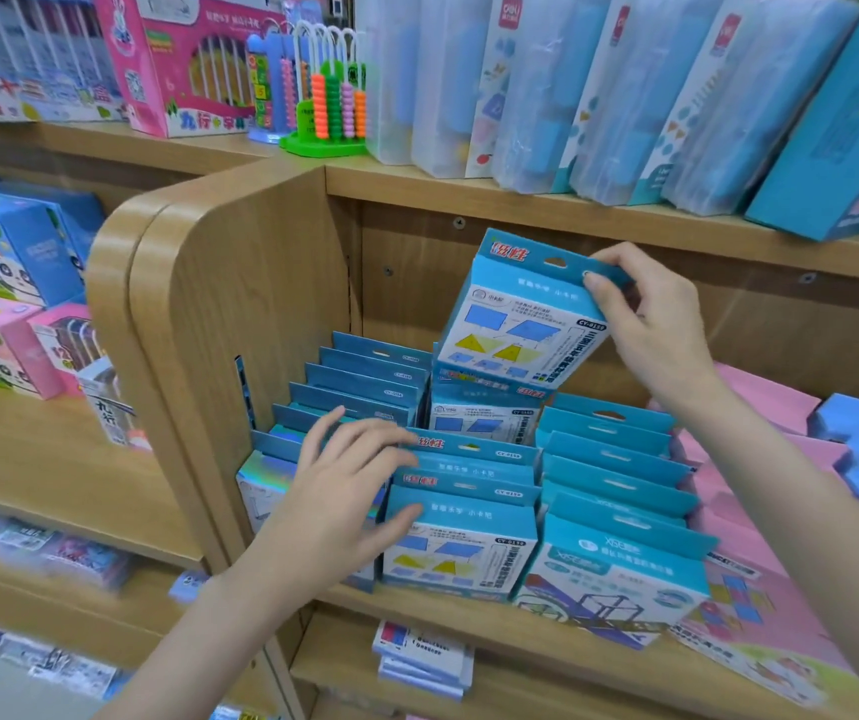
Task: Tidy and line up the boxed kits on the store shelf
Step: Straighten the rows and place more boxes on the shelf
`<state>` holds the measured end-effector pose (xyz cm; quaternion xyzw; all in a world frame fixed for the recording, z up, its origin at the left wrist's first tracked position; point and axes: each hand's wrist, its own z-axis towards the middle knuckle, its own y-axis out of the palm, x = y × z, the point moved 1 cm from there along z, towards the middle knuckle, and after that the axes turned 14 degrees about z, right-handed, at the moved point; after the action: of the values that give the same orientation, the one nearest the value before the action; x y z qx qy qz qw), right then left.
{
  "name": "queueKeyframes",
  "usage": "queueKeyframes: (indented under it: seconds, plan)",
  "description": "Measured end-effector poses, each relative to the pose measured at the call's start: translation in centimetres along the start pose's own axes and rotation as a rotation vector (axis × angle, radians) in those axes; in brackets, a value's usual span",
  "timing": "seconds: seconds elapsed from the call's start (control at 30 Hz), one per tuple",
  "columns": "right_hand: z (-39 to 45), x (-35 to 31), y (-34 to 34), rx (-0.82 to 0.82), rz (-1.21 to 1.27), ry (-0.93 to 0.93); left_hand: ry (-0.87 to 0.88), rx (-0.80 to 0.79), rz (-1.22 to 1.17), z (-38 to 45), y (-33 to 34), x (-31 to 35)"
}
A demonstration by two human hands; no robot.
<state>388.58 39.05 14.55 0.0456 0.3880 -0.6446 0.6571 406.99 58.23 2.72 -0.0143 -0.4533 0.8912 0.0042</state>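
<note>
1. Blue boxed kits stand in three rows on the wooden shelf [417, 605], which fills the middle of the view.
2. The right hand [650, 324], at about 2 o'clock from the picture centre, pinches the top hanging tab of one lifted kit [515, 324] between thumb and curled fingers. This kit is tilted and raised above the middle row, and its lower edge is near the tops of the kits behind that row.
3. The left hand [344, 491], at about 7 o'clock from the centre, lies with its fingers spread and quite straight over the tops of the left row [365, 376]. Its thumb presses on the front kit [461, 553] of the middle row, and its fingertips touch the tab of the kit behind.
4. The right row [614, 459] stands at 4 o'clock, just beside the middle row, and its front kit shows a cube frame drawing.
5. Pink boxes [760, 543] lie at 3 to 4 o'clock from the blue rows, on the same shelf.
6. A colourful abacus [333, 96] stands on the upper shelf at 12 o'clock, with a pink toy box [183, 59] at its 9 o'clock side and pale plastic cases [572, 96] at its 3 o'clock side.
</note>
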Motion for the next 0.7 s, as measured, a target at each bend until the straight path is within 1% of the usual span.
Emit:
queueKeyframes:
  seconds: [0.07,0.13,0.43,0.7]
  plan:
    - [-0.2,-0.3,-0.2,0.029,0.024,-0.014,0.022,0.004,-0.001,-0.4,0.1,0.3]
    - [-0.4,-0.3,-0.2,0.024,0.039,-0.022,0.043,0.012,-0.013,-0.7,0.0,0.3]
    - [-1.8,0.3,1.6,-0.091,0.044,-0.042,0.105,-0.051,-0.051,-1.4,-0.8,-0.2]
    - [-2.5,0.7,1.5,-0.148,0.084,0.057,0.064,-0.085,0.044,0.1,-1.0,-0.6]
